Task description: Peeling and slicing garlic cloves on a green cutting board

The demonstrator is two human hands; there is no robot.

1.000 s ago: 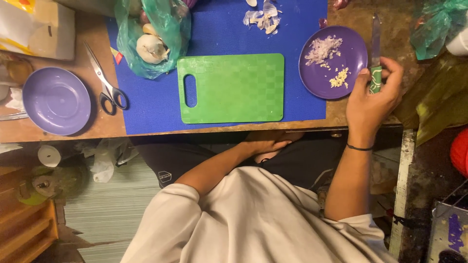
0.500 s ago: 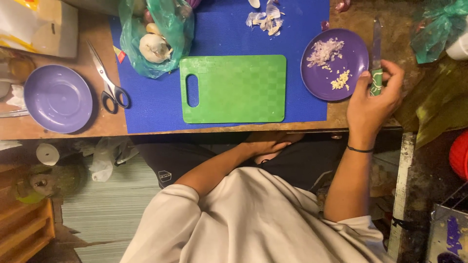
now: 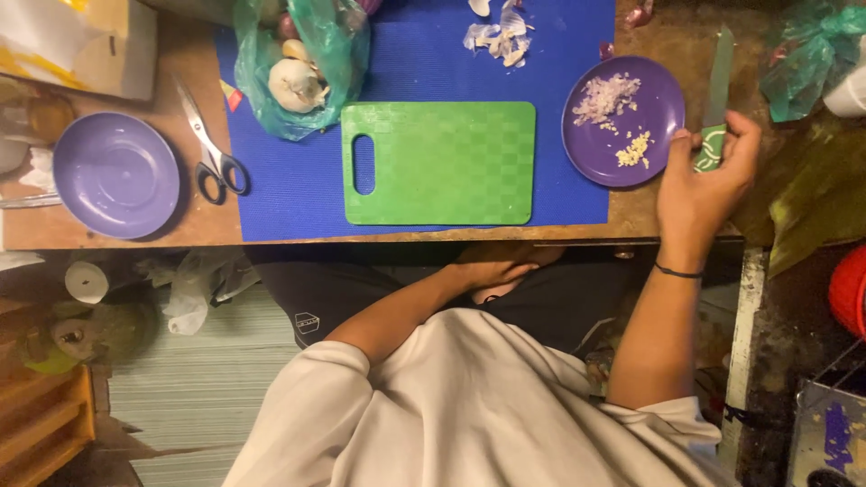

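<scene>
Only 1 view here: the camera looks straight down from above the person, taking in their white-shirted shoulders at the bottom edge and the table [image 3: 658, 221] across the top. It sits high enough to catch floor and clutter on both sides.

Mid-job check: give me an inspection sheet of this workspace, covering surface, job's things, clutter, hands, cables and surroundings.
Surface: brown wooden table with a blue rectangular mat on it.
Job's things: green-handled knife lies right of the small purple plate of chopped bits; empty green plastic cutting board lies mid-mat.
Clutter: green plastic bag of garlic bulbs, grey-bladed scissors, large purple bowl, pale peel scraps.
Hands: right hand grips the knife's handle; left hand rests below the table edge, on the lap.
Cables: nothing seen.
Surroundings: wooden crate on the floor; red container at right.
</scene>
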